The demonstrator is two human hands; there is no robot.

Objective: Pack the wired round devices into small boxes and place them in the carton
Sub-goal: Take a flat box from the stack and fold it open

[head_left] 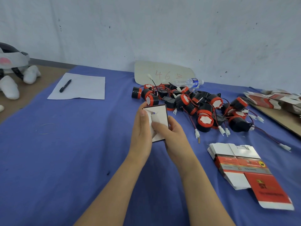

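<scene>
Both my hands hold one small box above the blue cloth, its white inside facing me and its flaps loose. My left hand grips its left side with the thumb on a flap. My right hand grips the lower right part, fingers curled over the white card. Behind the box lies a heap of black and red round devices with red and black wires and white plugs. No carton shows in the head view.
A stack of flat red and white box blanks lies at the right. More blanks sit on a board far right. A paper sheet with a pen, a water bottle and a cardboard sign lie behind.
</scene>
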